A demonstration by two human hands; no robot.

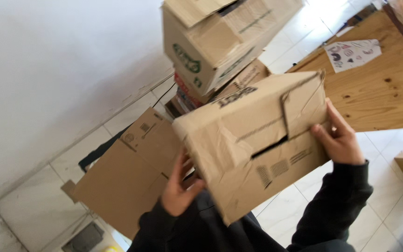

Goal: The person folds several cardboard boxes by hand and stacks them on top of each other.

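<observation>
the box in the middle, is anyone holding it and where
Yes. Both hands hold the cardboard box by opposite ends: the left hand at its lower left corner, the right hand on its right end.

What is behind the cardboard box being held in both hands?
Behind the held cardboard box rises a stack of cardboard boxes against the white wall. The held box covers the stack's lower part, so its base cannot be seen.

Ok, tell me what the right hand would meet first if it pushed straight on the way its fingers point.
The right hand already lies flat on the end of the held cardboard box, so it meets that. Past the box, roughly in line, stands the stack of cardboard boxes, though depth is unclear.
</observation>
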